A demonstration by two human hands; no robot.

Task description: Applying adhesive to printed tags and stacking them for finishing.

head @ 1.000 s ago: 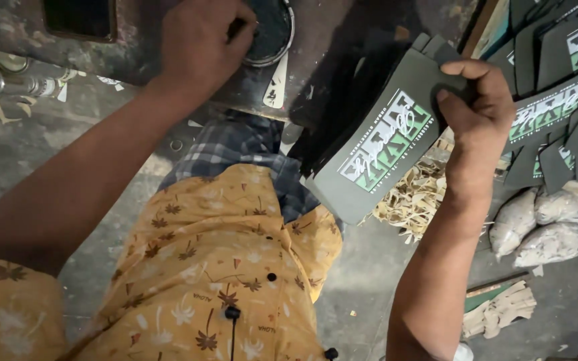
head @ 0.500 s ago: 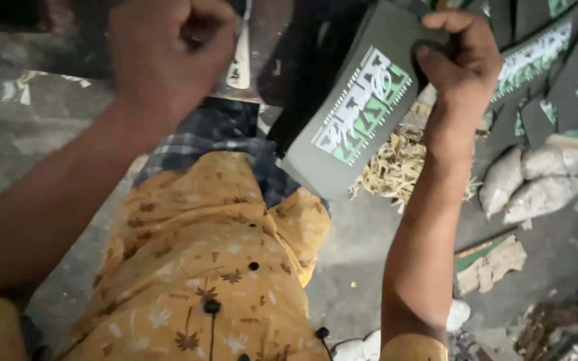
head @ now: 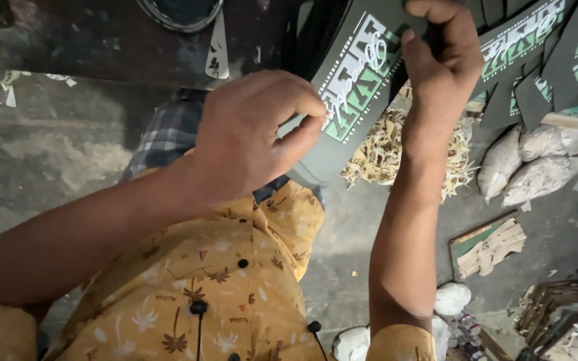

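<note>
Pinching the dark green printed card sleeve (head: 362, 100) at opposite edges, left hand (head: 249, 140) and right hand (head: 443, 60) gripped what was probably a light, bendable sheet.

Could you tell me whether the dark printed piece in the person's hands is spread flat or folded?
Spread flat: the dark printed piece lies open, print showing, gripped by the left hand and right hand.

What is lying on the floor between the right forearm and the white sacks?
In the head view, a heap of pale shredded scraps lies between the right forearm and the white sacks.
</note>
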